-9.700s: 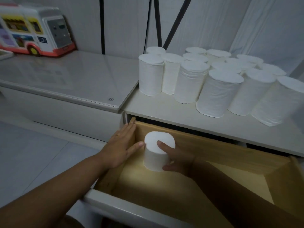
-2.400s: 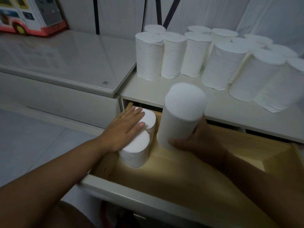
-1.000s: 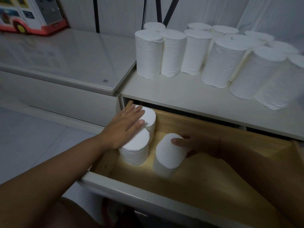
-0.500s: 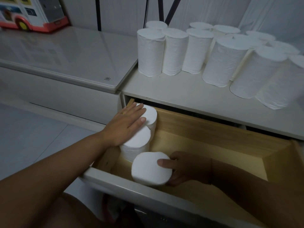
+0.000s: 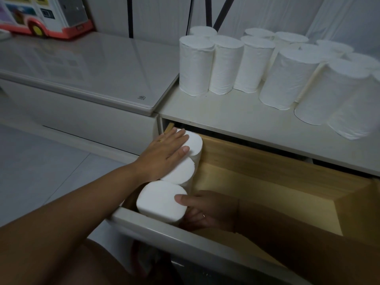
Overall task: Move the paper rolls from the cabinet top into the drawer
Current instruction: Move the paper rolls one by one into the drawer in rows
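I log three paper rolls (image 5: 178,171) in drawer (image 5: 267,182), 9 o'clock side; right hand (image 5: 207,210) grasps third roll (image 5: 160,199), left hand (image 5: 164,153) flat atop two; most wait on cabinet top (image 5: 236,120).

This looks like a room in a home. A big toy bus (image 5: 41,19) sits at 10 o'clock on a low white cabinet (image 5: 82,64) with a shiny top. A pale curtain (image 5: 345,19) hangs at 1 o'clock. The floor (image 5: 30,171) at 9 o'clock has big light tiles. Paper rolls (image 5: 195,66) stand above a wooden drawer (image 5: 267,167).
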A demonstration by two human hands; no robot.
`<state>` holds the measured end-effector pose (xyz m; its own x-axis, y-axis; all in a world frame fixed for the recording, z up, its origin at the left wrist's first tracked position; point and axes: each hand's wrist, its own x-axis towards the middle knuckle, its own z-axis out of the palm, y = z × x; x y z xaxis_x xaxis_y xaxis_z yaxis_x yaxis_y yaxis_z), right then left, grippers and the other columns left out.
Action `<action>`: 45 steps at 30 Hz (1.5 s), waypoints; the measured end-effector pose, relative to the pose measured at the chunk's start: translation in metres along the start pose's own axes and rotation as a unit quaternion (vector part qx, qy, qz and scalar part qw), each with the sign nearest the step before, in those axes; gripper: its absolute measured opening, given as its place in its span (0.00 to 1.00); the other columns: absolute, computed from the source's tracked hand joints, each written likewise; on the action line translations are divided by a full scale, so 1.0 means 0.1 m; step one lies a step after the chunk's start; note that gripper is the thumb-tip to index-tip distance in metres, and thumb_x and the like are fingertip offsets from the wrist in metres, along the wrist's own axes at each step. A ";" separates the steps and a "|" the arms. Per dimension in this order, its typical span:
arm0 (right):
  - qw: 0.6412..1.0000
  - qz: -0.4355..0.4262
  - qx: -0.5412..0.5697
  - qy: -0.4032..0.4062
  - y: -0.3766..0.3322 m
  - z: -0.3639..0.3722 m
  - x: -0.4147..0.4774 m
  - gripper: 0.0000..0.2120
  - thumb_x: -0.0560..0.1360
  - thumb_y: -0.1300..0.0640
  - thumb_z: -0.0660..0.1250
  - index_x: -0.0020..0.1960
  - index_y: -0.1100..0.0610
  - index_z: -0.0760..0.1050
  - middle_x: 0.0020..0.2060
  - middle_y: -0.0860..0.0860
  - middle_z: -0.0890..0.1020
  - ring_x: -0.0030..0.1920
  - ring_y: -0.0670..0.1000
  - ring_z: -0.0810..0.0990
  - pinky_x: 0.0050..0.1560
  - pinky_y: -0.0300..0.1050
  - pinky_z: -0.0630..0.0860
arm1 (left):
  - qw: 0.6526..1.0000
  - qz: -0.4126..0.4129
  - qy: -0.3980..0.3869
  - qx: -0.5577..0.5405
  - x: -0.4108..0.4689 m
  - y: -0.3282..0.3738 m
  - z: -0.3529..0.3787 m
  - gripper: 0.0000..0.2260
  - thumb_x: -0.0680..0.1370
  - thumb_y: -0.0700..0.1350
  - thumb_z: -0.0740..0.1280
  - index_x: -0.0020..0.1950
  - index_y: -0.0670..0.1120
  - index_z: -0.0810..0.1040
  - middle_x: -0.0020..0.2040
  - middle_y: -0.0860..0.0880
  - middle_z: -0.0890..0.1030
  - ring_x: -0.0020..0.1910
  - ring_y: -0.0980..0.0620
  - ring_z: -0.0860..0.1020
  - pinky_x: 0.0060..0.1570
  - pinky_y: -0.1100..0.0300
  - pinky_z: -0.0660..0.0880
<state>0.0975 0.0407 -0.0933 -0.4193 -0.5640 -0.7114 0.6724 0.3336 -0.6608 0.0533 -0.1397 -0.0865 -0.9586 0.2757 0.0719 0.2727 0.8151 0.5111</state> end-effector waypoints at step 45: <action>0.825 -0.441 -0.160 0.315 -2.18 -0.91 0.73 0.41 0.66 0.53 0.77 0.70 0.58 0.58 0.66 0.54 0.69 0.64 0.50 0.70 0.65 0.44 0.69 | 1.000 0.004 -0.004 0.020 0.04 -0.05 0.00 0.30 0.77 0.63 0.44 0.77 0.52 0.55 0.78 0.55 0.52 0.76 0.59 0.43 0.73 0.61 0.40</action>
<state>-0.1352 -0.0040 -0.0226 -0.9611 -0.2234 0.1622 -0.2159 0.2419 -0.9460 0.0480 -0.1423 -0.0890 -0.9559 0.2855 0.0691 0.2831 0.8323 0.4765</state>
